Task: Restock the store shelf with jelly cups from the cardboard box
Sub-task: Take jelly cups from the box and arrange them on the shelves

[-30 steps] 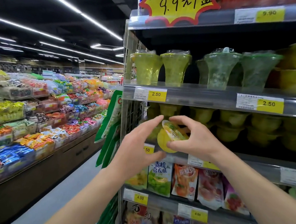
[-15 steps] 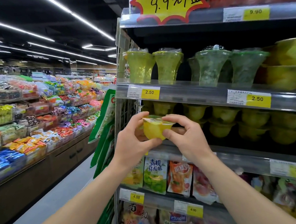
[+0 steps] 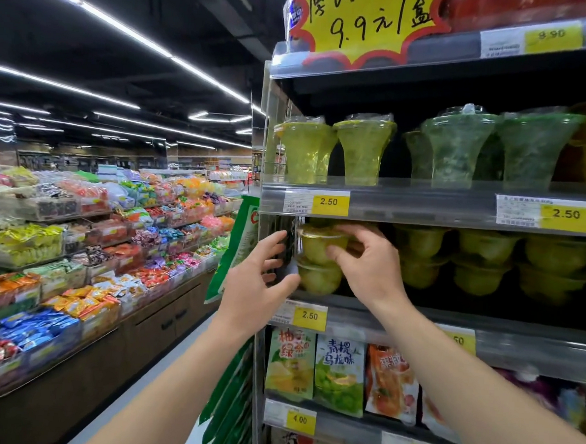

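A yellow-green jelly cup [image 3: 317,245] sits on top of another jelly cup [image 3: 319,279] at the left end of the middle shelf [image 3: 399,312]. My right hand [image 3: 368,264] grips the upper cup, fingers over its lid and thumb on its front. My left hand [image 3: 258,281] hovers just left of the stack, fingers spread and relaxed, holding nothing. More stacked jelly cups [image 3: 481,260] fill the same shelf to the right. The cardboard box is out of view.
Tall green jelly cups [image 3: 363,150] stand on the shelf above. Snack pouches [image 3: 338,375] hang on the shelf below. Price tags [image 3: 329,201] line the shelf edges. An aisle floor [image 3: 173,369] and a long candy display [image 3: 77,243] lie to the left.
The cup went from between both hands in front of the shelf onto the stack at the shelf's left end. My left hand has let go and drawn back.
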